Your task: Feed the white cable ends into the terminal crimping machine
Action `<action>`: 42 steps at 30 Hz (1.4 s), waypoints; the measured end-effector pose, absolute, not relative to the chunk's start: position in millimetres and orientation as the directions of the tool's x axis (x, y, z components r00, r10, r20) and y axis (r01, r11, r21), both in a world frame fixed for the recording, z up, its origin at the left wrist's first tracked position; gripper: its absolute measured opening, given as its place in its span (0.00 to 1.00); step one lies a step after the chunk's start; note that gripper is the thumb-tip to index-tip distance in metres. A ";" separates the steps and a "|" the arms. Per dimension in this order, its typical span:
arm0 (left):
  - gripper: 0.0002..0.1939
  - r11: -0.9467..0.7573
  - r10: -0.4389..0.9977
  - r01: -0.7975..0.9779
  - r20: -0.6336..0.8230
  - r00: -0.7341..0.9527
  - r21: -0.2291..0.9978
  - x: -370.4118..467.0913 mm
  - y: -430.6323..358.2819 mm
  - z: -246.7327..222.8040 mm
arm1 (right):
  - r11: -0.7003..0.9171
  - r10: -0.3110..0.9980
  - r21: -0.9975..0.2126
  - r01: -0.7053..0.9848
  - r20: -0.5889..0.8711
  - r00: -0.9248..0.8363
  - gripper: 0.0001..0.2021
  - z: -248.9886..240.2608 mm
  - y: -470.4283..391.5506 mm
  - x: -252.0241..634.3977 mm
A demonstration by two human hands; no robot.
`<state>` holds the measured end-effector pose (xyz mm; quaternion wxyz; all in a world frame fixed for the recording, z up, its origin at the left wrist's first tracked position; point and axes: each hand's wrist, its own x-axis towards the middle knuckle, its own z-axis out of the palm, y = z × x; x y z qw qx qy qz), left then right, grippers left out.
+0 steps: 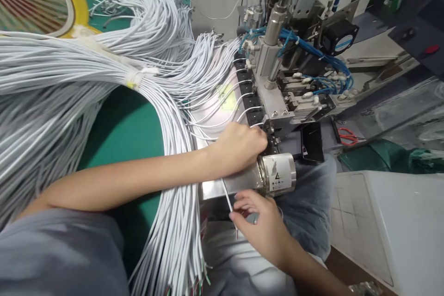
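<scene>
1. From my remote seat, I see the left hand (239, 145) curled into a fist against the black slotted strip (250, 101); I cannot tell what its fingertips grip, since they are hidden.
2. The right hand (260, 224) seems to pinch a single white cable (226, 192) between thumb and fingertips; this cable slants down from beneath the left wrist, its lower tip hanging free.
3. Done, as I judge it: several curved cables (247, 112) have their ends in the strip, beside the machine (268, 64).
4. Left, as I judge it: a thick tied bundle (173, 138) drapes across the green table (128, 120), away from the strip.
5. I cannot tell whether the rear heap (149, 18) is finished.
</scene>
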<state>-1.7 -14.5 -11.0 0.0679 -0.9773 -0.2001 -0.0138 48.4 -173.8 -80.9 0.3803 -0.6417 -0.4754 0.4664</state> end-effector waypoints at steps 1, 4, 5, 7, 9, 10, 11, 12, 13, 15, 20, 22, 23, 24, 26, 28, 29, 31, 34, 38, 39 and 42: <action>0.10 -0.933 0.342 0.350 0.098 0.935 -0.085 -2.1 -17.3 -11.4 | -0.264 0.964 -0.936 0.234 -0.252 0.078 0.08 -82.1 -173.2 45.5; 0.11 -0.977 0.211 0.209 0.227 0.951 0.031 -4.1 -26.3 -14.2 | -0.221 0.975 -0.936 0.272 -0.217 0.046 0.07 -76.2 -172.5 51.2; 0.11 -0.984 0.178 0.166 0.263 0.948 0.068 -4.7 -28.4 -15.2 | -0.190 0.982 -0.929 0.318 -0.178 0.066 0.06 -71.1 -171.9 58.5; 0.14 -0.984 0.142 0.098 0.311 0.940 0.151 -5.4 -30.2 -16.1 | -0.124 0.990 -0.901 0.417 -0.081 0.119 0.03 -58.3 -168.0 79.6; 0.16 -0.969 0.143 0.067 0.318 0.937 0.237 -5.4 -28.5 -15.7 | -0.123 0.974 -0.879 0.460 -0.020 0.224 0.03 -46.0 -159.5 104.5; 0.17 -0.959 0.148 0.060 0.308 0.940 0.277 -5.1 -26.6 -15.2 | -0.107 0.962 -0.886 0.451 0.022 0.272 0.02 -41.2 -154.0 116.2; 0.18 -0.948 0.153 0.055 0.298 0.942 0.313 -4.7 -24.1 -14.7 | -0.095 0.951 -0.903 0.419 0.042 0.307 0.01 -37.5 -148.1 126.5; 0.18 -0.938 0.156 0.048 0.292 0.944 0.345 -4.1 -21.3 -14.4 | -0.069 0.938 -0.929 0.363 0.063 0.340 0.02 -35.0 -142.2 134.8; 0.17 -0.927 0.156 0.037 0.295 0.943 0.372 -3.4 -18.2 -14.4 | -0.044 0.927 -0.954 0.297 0.072 0.367 0.03 -33.5 -136.6 141.1; 0.15 -0.909 0.157 0.006 0.331 0.931 0.416 -1.8 -12.4 -15.4 | 0.000 0.914 -0.989 0.151 0.061 0.402 0.05 -32.9 -127.4 147.4; 0.13 -0.892 0.215 -0.028 0.477 0.852 0.452 0.1 -5.7 -18.4 | 0.080 0.920 -0.988 -0.128 0.024 0.391 0.10 -39.5 -113.8 141.5; 0.12 -0.893 0.220 -0.049 0.530 0.819 0.447 0.2 -6.3 -19.1 | 0.150 0.915 -0.977 -0.150 0.080 0.394 0.09 -43.0 -110.0 137.2; 0.12 -0.893 0.215 -0.065 0.550 0.807 0.446 0.2 -6.9 -19.4 | 0.191 0.905 -0.973 -0.127 0.125 0.407 0.08 -44.3 -108.3 135.4; 0.11 -0.890 0.210 -0.082 0.562 0.800 0.449 0.3 -7.4 -19.9 | 0.228 0.889 -0.970 -0.085 0.172 0.425 0.08 -45.0 -106.8 133.9; 0.11 -0.871 0.209 -0.111 0.566 0.797 0.478 0.6 -7.9 -21.1 | 0.262 0.852 -0.965 0.027 0.244 0.464 0.07 -44.7 -104.9 132.0; 0.10 -0.840 0.222 -0.137 0.561 0.797 0.526 0.8 -7.6 -22.6 | 0.251 0.834 -0.961 0.114 0.275 0.479 0.06 -42.1 -104.8 131.6; 0.10 -0.826 0.234 -0.143 0.563 0.793 0.545 0.9 -7.2 -23.3 | 0.241 0.837 -0.961 0.138 0.278 0.472 0.05 -40.2 -105.3 132.2; 0.10 -0.818 0.244 -0.143 0.562 0.790 0.557 0.7 -6.0 -24.4 | 0.224 0.853 -0.959 0.173 0.279 0.442 0.04 -35.9 -106.9 134.8; 0.12 -0.853 0.210 -0.108 0.526 0.824 0.510 0.1 -4.3 -25.2 | 0.204 0.881 -0.949 0.240 0.284 0.378 0.04 -29.5 -110.0 142.5; 0.16 -0.922 0.173 -0.035 0.491 0.854 0.386 0.1 -3.2 -26.0 | 0.102 0.936 -0.924 0.369 0.215 0.279 0.07 -23.0 -112.2 154.9; 0.17 -0.932 0.173 -0.018 0.488 0.856 0.361 0.2 -3.2 -26.2 | 0.082 0.944 -0.915 0.395 0.198 0.263 0.07 -22.0 -112.1 157.0; 0.16 -0.938 0.187 0.005 0.491 0.851 0.347 0.8 -3.8 -27.2 | 0.076 0.940 -0.909 0.411 0.203 0.275 0.10 -22.3 -109.6 157.5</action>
